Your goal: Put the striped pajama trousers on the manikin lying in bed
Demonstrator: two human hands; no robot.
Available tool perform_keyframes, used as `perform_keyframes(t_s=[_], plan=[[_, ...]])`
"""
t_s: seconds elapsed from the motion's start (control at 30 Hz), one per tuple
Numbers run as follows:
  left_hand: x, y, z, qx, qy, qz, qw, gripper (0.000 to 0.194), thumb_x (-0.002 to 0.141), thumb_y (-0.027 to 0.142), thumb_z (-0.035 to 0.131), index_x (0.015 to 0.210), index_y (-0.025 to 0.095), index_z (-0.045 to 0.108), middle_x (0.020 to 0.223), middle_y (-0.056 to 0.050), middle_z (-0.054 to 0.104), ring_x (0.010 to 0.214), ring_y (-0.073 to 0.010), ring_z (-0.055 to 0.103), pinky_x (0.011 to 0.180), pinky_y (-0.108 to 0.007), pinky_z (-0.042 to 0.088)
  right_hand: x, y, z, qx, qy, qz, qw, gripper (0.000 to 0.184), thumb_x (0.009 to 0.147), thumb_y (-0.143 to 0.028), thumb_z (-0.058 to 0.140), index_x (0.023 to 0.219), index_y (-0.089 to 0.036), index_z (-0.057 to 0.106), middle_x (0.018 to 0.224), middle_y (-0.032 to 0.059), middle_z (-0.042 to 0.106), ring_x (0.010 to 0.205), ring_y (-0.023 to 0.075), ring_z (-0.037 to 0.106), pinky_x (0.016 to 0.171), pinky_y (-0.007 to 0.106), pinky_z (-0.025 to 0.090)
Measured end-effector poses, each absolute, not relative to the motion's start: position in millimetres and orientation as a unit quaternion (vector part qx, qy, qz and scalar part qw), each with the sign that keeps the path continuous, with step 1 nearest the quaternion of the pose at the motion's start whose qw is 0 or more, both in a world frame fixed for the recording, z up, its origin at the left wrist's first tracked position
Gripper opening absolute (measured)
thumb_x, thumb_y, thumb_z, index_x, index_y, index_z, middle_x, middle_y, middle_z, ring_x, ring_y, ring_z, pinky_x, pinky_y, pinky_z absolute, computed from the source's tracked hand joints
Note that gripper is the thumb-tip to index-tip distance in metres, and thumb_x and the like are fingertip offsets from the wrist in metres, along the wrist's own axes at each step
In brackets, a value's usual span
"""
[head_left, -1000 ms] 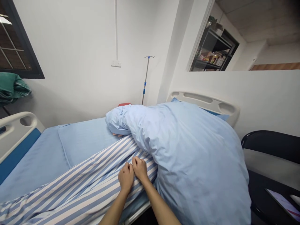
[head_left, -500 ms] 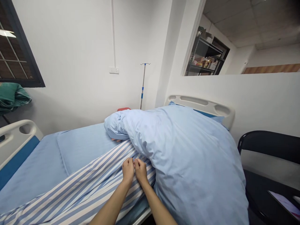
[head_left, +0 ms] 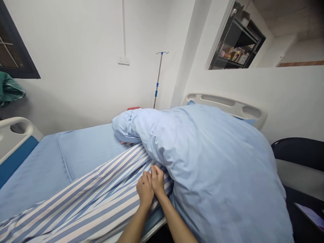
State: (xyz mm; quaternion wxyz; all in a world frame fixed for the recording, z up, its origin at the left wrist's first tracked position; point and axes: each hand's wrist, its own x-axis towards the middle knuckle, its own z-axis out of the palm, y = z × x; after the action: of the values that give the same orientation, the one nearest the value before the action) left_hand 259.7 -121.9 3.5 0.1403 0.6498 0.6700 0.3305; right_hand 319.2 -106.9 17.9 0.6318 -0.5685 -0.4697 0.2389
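Observation:
My left hand (head_left: 146,189) and my right hand (head_left: 157,178) are side by side over the striped trousers (head_left: 101,199), both with fingers curled closed. The hands touch or nearly touch, the right a little farther forward. What sits between the fingers, if anything, is hidden. The blue-and-white trousers cover the legs of someone lying on the bed. A light blue quilt (head_left: 202,158) is folded back over the upper body, just beyond and right of my hands. Fingertips (head_left: 126,143) show under the quilt's far edge.
The bed's blue sheet (head_left: 88,145) stretches left to the footboard (head_left: 15,135). A headboard (head_left: 253,111) stands behind the quilt. An IV pole (head_left: 159,74) is at the far side. A black chair (head_left: 301,152) stands at the right, with a flat screen-like device (head_left: 310,214) on it.
The view has tilted down and shifted slightly. My hands have moved closer together, the right one now ahead of the left; the left has turned to show its back. Both stay closed.

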Motion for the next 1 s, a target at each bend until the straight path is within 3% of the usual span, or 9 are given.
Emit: perform_keyframes(t_s=[0.27, 0.57, 0.83, 1.0], plan=[[255.8, -126.0, 16.8, 0.665, 0.672, 0.29, 0.149, 0.03, 0.09, 0.03, 0.028, 0.083, 0.017, 0.054, 0.073, -0.006, 0.065, 0.068, -0.0158, 0.057, 0.058, -0.026, 0.027, 321.3, -104.0, 25.0, -0.595, -0.529, 0.19, 0.574, 0.035, 0.085, -0.033, 0.036, 0.053, -0.02, 0.028, 0.049, -0.0064, 0.03, 0.05, 0.0085, 0.03, 0.048, 0.022, 0.024], [256.0, -123.6, 24.6, 0.677, 0.662, 0.276, 0.166, 0.033, 0.089, 0.032, 0.026, 0.079, 0.02, 0.055, 0.075, -0.005, 0.066, 0.068, -0.0157, 0.057, 0.058, -0.026, 0.025, 336.0, -99.8, 98.7, -0.575, -0.664, 0.087, 0.47, 0.032, 0.085, -0.03, 0.038, 0.055, -0.018, 0.039, 0.047, -0.0059, 0.035, 0.048, 0.0078, 0.032, 0.051, 0.024, 0.022], [258.5, -119.8, 15.1, 0.686, 0.659, 0.279, 0.133, 0.031, 0.088, 0.034, 0.03, 0.08, 0.02, 0.056, 0.074, -0.005, 0.065, 0.066, -0.0155, 0.057, 0.058, -0.026, 0.026, 344.6, -95.4, 32.3, -0.631, -0.578, 0.107, 0.506, 0.03, 0.079, -0.023, 0.038, 0.05, -0.019, 0.032, 0.045, -0.0064, 0.031, 0.047, 0.0076, 0.031, 0.048, 0.023, 0.02], [259.5, -120.0, 20.0, 0.672, 0.656, 0.3, 0.165, 0.031, 0.087, 0.032, 0.029, 0.079, 0.02, 0.057, 0.074, -0.005, 0.066, 0.067, -0.0151, 0.056, 0.059, -0.025, 0.028, 346.7, -92.0, 25.3, -0.627, -0.566, 0.115, 0.524, 0.029, 0.08, -0.027, 0.035, 0.052, -0.019, 0.034, 0.046, -0.0066, 0.032, 0.049, 0.008, 0.03, 0.048, 0.022, 0.021]])
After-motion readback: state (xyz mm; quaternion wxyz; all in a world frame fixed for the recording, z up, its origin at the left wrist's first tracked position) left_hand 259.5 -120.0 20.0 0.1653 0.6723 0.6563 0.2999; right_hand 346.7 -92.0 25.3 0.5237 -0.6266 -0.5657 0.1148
